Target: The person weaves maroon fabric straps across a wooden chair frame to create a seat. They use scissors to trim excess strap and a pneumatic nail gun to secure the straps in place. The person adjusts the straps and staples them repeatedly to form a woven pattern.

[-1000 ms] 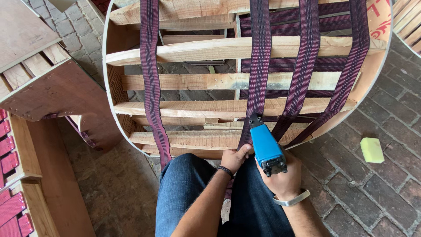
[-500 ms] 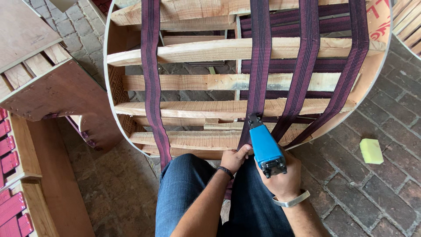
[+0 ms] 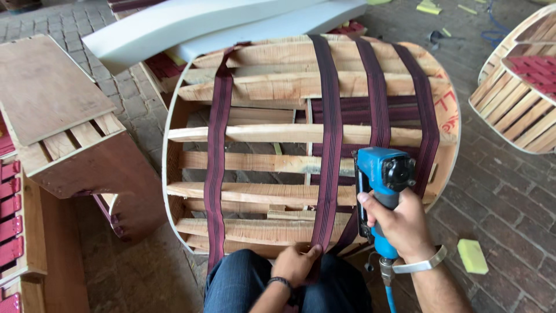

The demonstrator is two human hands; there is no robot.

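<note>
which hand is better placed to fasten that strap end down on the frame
Right, probably. The right hand already grips the blue staple gun beside the maroon strap, while the left hand is busy pinching the strap end against the wooden frame.

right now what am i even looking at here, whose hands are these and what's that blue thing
This is one picture from a camera worn on a person's head, looking down at their own two bare hands and their knees in jeans. In front of them stands a rounded wooden frame made of slats, with dark maroon webbing straps stretched across it. The left hand pinches the lower end of one strap against the bottom slat. The right hand grips a blue staple gun with a hose at its base, raised beside the frame. All this sits on a brick floor. Other wooden frames stand to the left, white foam slabs lie behind, and a small green foam piece lies to the right.
</note>
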